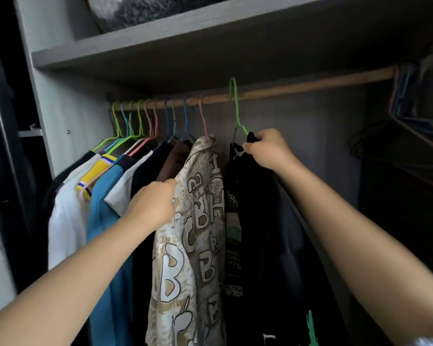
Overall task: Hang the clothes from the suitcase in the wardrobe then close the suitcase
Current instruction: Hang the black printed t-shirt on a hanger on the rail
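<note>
I am facing the open wardrobe. A wooden rail (298, 86) runs across it. My right hand (268, 148) grips the shoulder of a black printed shirt (255, 221) on a green hanger (235, 106), whose hook rises level with the rail. My left hand (155, 203) holds the shoulder of a beige shirt with large letters (198, 233), which hangs on a pink hanger (203, 116) just left of the black one. The suitcase is out of view.
Several more garments on coloured hangers (140, 121) fill the rail's left part: white (65, 216), blue (103, 208), brown. Empty hangers (405, 116) bunch at the rail's right end. A shelf (160, 46) above carries a grey bundle (140, 11).
</note>
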Available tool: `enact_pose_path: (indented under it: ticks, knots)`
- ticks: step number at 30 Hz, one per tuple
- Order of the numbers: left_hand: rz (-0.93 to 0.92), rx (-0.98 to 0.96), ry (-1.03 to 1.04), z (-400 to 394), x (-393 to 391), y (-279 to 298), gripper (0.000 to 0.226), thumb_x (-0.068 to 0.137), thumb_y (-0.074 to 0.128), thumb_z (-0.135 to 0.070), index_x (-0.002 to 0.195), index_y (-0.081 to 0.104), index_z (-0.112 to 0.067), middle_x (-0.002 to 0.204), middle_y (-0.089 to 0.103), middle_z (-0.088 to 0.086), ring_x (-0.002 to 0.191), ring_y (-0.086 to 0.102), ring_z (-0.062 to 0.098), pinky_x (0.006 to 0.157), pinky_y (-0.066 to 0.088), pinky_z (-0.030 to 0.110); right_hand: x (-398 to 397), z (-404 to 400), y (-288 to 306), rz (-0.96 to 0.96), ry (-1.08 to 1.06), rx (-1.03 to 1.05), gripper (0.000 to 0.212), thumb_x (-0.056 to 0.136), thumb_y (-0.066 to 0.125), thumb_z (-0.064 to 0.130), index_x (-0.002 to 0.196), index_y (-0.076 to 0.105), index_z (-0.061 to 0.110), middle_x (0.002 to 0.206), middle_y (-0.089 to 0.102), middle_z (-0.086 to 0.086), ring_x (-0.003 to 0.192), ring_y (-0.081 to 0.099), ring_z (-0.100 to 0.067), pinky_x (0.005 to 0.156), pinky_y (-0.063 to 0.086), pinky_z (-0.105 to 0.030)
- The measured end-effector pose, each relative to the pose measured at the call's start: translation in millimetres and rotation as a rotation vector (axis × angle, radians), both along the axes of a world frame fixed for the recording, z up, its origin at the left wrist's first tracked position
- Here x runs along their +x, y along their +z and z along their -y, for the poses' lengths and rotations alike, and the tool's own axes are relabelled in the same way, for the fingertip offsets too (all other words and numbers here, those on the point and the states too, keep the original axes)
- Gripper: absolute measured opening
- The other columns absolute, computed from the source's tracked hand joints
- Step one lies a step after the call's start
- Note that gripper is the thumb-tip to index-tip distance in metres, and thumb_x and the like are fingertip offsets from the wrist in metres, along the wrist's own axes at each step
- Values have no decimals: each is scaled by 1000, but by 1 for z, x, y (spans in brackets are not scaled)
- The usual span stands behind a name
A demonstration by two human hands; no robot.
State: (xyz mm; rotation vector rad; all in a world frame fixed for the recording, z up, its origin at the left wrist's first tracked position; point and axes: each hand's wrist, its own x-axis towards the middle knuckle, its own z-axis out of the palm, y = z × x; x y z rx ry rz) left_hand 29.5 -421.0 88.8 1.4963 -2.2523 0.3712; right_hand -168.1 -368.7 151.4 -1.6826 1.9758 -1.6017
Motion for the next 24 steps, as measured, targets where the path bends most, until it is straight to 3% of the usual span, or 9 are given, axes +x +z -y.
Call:
enact_pose_path:
  ticks: [2, 4, 7, 10, 13, 15, 18, 21, 24]
  knots:
    - [5, 3, -24, 0, 0, 2, 35, 91, 44, -13, 125, 46, -7, 107, 60, 16, 93, 59, 32, 80, 50, 41, 5, 4, 3, -16, -24, -4, 15, 89, 54, 12, 76, 49, 6, 60, 38, -1, 71, 45, -20, 42, 29, -16]
    - [6, 10, -49, 0, 2, 4, 35, 91, 44, -12, 125, 46, -6, 93, 59, 12, 86, 58, 31, 78, 50, 41, 11, 8, 7, -33, -46, -17, 21, 89, 51, 10, 69, 45, 5, 59, 35, -1, 73, 45, -20, 43, 27, -21]
    - [27, 15, -71, 3, 7, 5, 34, 90, 44, -10, 124, 47, -5, 83, 55, 11, 81, 58, 31, 77, 51, 43, 21, 11, 16, -50, -59, -36, 39, 90, 46, 9, 57, 26, 13, 60, 27, 0, 56, 34, -16, 43, 20, -23]
    - [42, 22, -77, 5, 9, 3, 32, 91, 43, -10, 123, 46, -5, 73, 49, 6, 80, 59, 32, 75, 50, 44, 26, 17, 22, -3, -72, -56, 39, 90, 43, 8, 58, 22, 15, 62, 26, 1, 54, 30, -14, 46, 24, -25]
    - [51, 28, -86, 5, 7, 4, 34, 92, 42, -12, 125, 45, -7, 73, 49, 4, 74, 54, 28, 75, 51, 43, 32, 26, 20, -3, -82, -31, 34, 89, 45, 9, 59, 30, 11, 65, 36, 0, 77, 44, -20, 65, 35, -26]
    - [43, 37, -89, 5, 8, 3, 36, 92, 42, -12, 128, 44, -9, 77, 52, 5, 72, 51, 25, 75, 51, 41, 39, 33, 13, -28, -84, 1, 24, 90, 47, 12, 66, 42, 8, 84, 56, -8, 91, 52, -22, 74, 41, -29]
    - [42, 29, -97, 6, 8, 3, 35, 92, 42, -13, 127, 45, -8, 66, 40, -2, 73, 49, 24, 76, 49, 41, 47, 43, -1, -48, -104, 46, 23, 91, 47, 15, 103, 60, 1, 119, 60, -16, 111, 56, -31, 85, 45, -31]
    - [34, 30, -100, 3, 10, 3, 35, 93, 42, -14, 127, 44, -8, 74, 48, 2, 80, 54, 28, 79, 49, 41, 54, 52, -8, -33, -109, 83, 32, 92, 44, 15, 119, 54, 1, 124, 57, -15, 113, 55, -31, 82, 44, -29]
    - [23, 25, -87, 3, 13, 1, 35, 92, 42, -12, 126, 45, -7, 105, 59, 16, 92, 58, 33, 80, 49, 41, 61, 58, -9, -73, -114, 106, 33, 93, 41, 13, 121, 52, 1, 125, 56, -14, 113, 55, -31, 73, 38, -26]
